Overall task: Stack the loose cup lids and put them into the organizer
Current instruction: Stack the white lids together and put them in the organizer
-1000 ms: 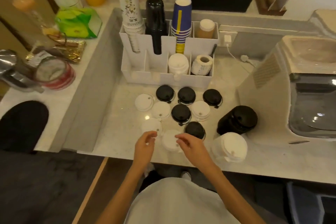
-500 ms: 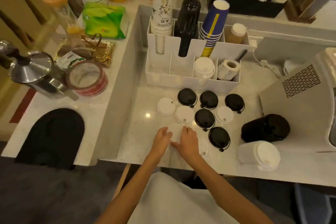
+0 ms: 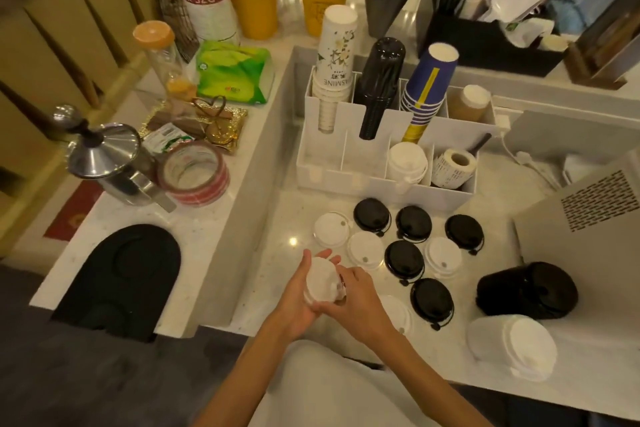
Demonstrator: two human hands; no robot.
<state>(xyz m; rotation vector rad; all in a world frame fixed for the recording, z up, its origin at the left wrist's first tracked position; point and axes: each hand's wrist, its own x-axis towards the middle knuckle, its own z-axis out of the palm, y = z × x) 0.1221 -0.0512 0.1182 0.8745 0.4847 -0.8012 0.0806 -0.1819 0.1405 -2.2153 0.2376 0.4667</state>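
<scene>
You now have white lids (image 3: 321, 282) off the counter and pinched between both hands: a second ago your hands were flat over two separate white lids at the near edge, and those have been brought together and lifted. Your left hand (image 3: 298, 302) cups the little stack from below and behind, fingers closed around its rim; your right hand (image 3: 356, 298) presses in from the other side, thumb and fingertips closed on the same stack. How many lids are in it I cannot tell, since the top one hides the rest.

That means the stacking has begun, but only just. Just beyond your grip lie two more loose white lids (image 3: 365, 250), and a third white lid (image 3: 443, 257) sits further to the right of it among the black lids (image 3: 404, 259). One more white lid (image 3: 394, 314) lies partly under your right wrist, close beside the stack. Five black lids are spread from beyond your grip round to its right.

The white organizer (image 3: 381, 180) stands well beyond your grip, past all the loose lids. A stack of white lids (image 3: 407, 158) already sits in one front compartment, and the compartments left of it look free. My judgement is that you should keep gathering the near white lids before reaching over to the organizer.
</scene>
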